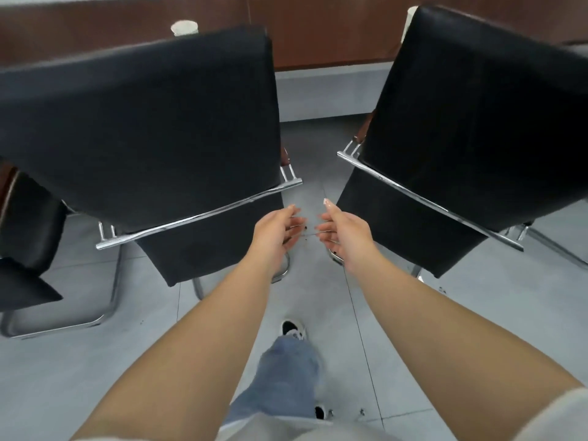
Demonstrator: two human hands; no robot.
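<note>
Chairs, two, black, flank left hand and right hand, each grip loosely spread.

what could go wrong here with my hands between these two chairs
1. The left hand and right hand hang open in the gap between the left chair and right chair; fingers could get pinched on a chrome bar if the chairs swing together.
2. The shoe is close to the left chair's floor frame; a trip is possible.
3. Shoving the left chair might jolt the table and tip the paper cup.
</note>
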